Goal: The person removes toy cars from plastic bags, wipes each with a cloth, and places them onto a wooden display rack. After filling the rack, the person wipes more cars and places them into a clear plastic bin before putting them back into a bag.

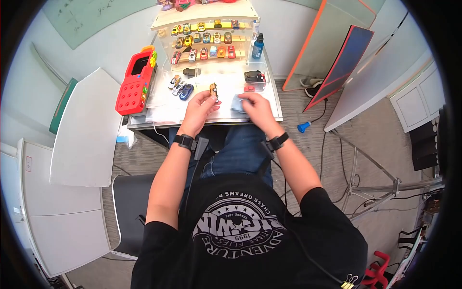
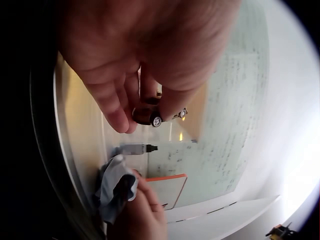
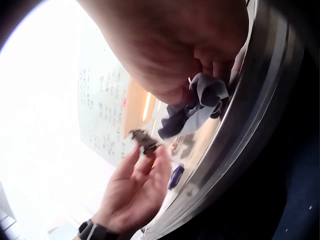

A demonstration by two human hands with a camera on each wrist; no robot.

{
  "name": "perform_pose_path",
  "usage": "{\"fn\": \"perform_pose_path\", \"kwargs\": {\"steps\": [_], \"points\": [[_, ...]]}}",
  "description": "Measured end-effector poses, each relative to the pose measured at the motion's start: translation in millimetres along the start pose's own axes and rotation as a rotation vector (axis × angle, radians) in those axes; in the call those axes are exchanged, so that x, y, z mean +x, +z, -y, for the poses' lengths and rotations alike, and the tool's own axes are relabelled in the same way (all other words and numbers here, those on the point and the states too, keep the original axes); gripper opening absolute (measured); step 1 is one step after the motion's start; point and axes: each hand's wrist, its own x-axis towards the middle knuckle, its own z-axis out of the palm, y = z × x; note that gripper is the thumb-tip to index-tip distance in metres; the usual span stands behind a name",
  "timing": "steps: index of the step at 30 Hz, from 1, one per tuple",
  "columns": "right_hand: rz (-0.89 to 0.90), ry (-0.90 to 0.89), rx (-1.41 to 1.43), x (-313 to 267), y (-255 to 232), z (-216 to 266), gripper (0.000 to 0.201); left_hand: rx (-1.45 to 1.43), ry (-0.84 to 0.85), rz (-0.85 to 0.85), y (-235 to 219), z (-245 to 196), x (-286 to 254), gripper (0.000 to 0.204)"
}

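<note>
The left hand [image 1: 198,111] pinches a small gold-and-black toy car [image 1: 213,90] between thumb and fingers above the white table top; in the left wrist view the car [image 2: 150,116] shows its wheels. To its right, the right hand [image 1: 260,110] grips a grey-blue cloth [image 1: 237,103] low over the table. In the right wrist view the cloth [image 3: 192,110] hangs from the fingers in folds, apart from the car [image 3: 144,141]. Left of the hands, several toy cars stand on the table, one of them blue [image 1: 186,92].
Behind the hands stands a tiered rack [image 1: 207,19] with rows of toy cars. A red toy case [image 1: 135,86] lies at the left edge. At the right are a clear bin [image 1: 255,81] with a black car and a blue bottle [image 1: 258,47].
</note>
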Motion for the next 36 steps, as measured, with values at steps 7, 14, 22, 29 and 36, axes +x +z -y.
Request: {"fn": "perform_pose_path", "kwargs": {"steps": [7, 14, 22, 29, 36], "points": [[-0.087, 0.054, 0.537, 9, 77, 11, 0.03, 0.246, 0.004, -0.037, 1, 10, 6, 0.036], [0.121, 0.102, 0.487, 11, 57, 10, 0.027, 0.192, -0.001, -0.078, -3, 10, 7, 0.03], [0.097, 0.134, 0.636, 4, 61, 16, 0.021, 0.233, 0.135, -0.104, 11, 7, -5, 0.03], [0.08, 0.175, 0.625, 8, 57, 18, 0.021, 0.254, 0.195, -0.147, 7, 20, -2, 0.04], [-0.076, 0.16, 0.664, 7, 57, 21, 0.023, 0.46, 0.202, -0.16, 7, 19, 0, 0.048]]}}
